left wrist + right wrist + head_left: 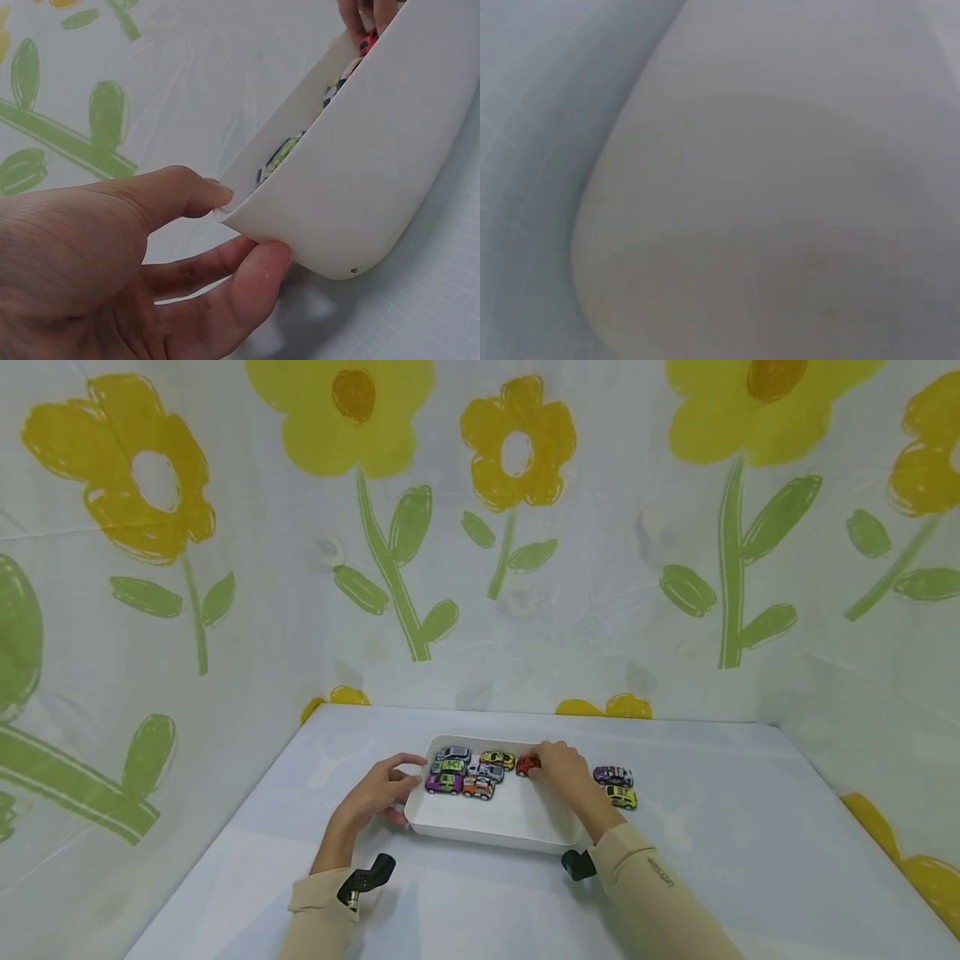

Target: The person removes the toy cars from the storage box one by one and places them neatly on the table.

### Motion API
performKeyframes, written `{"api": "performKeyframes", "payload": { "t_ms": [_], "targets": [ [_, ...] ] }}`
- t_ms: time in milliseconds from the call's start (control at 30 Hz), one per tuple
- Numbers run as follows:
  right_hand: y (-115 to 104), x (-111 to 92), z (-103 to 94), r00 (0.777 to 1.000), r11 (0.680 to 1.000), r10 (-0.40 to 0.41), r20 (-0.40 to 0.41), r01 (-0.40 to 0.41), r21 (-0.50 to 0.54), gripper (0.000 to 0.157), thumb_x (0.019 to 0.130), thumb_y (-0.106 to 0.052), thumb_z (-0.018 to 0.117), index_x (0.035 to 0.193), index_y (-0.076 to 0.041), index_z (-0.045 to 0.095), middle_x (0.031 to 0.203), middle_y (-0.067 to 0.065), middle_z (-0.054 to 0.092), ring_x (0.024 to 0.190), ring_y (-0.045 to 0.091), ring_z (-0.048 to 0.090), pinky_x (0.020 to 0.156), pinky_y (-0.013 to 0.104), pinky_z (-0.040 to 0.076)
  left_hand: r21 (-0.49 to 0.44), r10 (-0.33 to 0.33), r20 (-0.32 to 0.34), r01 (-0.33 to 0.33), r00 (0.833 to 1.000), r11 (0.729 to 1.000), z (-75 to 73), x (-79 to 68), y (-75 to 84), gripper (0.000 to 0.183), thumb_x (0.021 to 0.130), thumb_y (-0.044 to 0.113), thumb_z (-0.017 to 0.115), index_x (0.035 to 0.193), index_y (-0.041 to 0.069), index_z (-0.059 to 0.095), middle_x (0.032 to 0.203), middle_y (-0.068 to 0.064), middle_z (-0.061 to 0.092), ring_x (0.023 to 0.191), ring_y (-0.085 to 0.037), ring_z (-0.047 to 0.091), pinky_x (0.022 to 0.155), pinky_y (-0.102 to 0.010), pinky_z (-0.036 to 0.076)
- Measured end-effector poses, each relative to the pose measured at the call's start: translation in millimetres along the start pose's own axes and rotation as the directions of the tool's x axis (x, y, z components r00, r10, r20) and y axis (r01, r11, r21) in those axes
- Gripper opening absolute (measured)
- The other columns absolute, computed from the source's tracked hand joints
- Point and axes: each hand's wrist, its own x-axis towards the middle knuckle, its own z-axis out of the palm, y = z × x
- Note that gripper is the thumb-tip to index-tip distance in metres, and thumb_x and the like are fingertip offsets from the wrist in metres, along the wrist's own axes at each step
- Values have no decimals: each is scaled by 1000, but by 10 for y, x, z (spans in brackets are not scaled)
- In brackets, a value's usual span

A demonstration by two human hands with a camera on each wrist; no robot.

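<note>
A white tray (491,837) holds several small toy cars grouped toward its left side. My left hand (378,788) grips the tray's left edge; in the left wrist view its thumb (191,196) lies at the rim and the other fingers are against the outer wall. Inside the tray, near the far side, my right hand (564,770) holds a red toy car (526,766), partly hidden by the fingers. A yellow toy car (497,761) is just left of the red one. Only the tray's blurred outer wall (750,172) fills the right wrist view; the right hand is out of it.
Right of the tray, a purple toy car (613,775) and a yellow-green toy car (621,797) stand on the pale table (712,843). A flower-printed cloth (600,568) rises behind the table and along its sides.
</note>
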Motion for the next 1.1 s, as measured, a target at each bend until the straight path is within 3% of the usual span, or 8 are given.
{"api": "performKeyframes", "payload": {
  "t_ms": [400, 667, 833, 1100],
  "targets": [
    [-12, -124, -14, 997, 998, -64, -40, 63, -24, 29, 87, -21, 74, 114, -11, 71, 107, 6, 73, 96, 23, 65, 91, 44, 54, -15, 5, -3, -5, 1000, 1000, 3, 0, -12, 39, 95, 21, 63, 133, 24, 57, 117, -17, 63, 79, -21, 66, 53, -36, 59],
    [-19, -204, -3, 994, 995, -95, -52, 94, -25, 23, 84, -19, 77, 105, -10, 75, 101, 4, 73, 90, 19, 64, 81, 39, 57, -23, 28, 16, -28, 999, 999, -4, -45, 8, 39, 96, 18, 61, 135, 20, 55, 115, -19, 64, 79, -22, 67, 51, -37, 58],
    [-5, -302, 6, 987, 989, -144, -70, 141, -41, 21, 84, -20, 77, 104, -12, 76, 101, 4, 73, 92, 20, 65, 81, 39, 57, -33, 24, 17, -24, 1000, 999, 0, -38, 0, 39, 96, 18, 62, 134, 22, 56, 114, -17, 65, 77, -21, 67, 51, -37, 58],
    [-23, -402, 23, 990, 990, -138, -21, 138, 1, 25, 84, -21, 76, 109, -16, 74, 109, 6, 72, 89, 19, 64, 80, 41, 59, -38, 26, 10, -26, 1000, 999, -5, -30, 8, 39, 96, 18, 62, 134, 22, 56, 112, -16, 64, 77, -21, 66, 51, -37, 58]
  ]
}}
